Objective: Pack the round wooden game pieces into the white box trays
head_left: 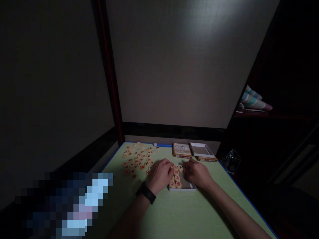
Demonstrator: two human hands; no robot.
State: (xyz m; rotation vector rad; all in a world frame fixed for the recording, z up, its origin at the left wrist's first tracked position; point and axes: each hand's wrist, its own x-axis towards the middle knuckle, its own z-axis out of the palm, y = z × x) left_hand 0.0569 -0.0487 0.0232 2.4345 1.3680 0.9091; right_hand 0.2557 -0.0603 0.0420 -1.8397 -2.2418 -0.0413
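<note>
An open shallow box (183, 189) stands on the table, with rows of round Chinese chess pieces (177, 178) along its left side. My left hand (162, 174), a black watch on its wrist, lies over the box's left edge. Its fingers are bent together at the upper pieces, and what they hold is hidden. Over the right edge curls my right hand (198, 173), closed, its fingertips just right of a dark-marked piece (180, 168). Whether anything is between those fingers does not show. Left of the box, many loose pieces (139, 159) are scattered, marked red or dark.
Behind the box lie a printed game box (182, 150) and a white open tray (202, 150) on another box (207, 159). The green table (161, 215) has a blue edge and meets a wall panel (174, 83). A clear container (233, 161) stands beyond the right edge.
</note>
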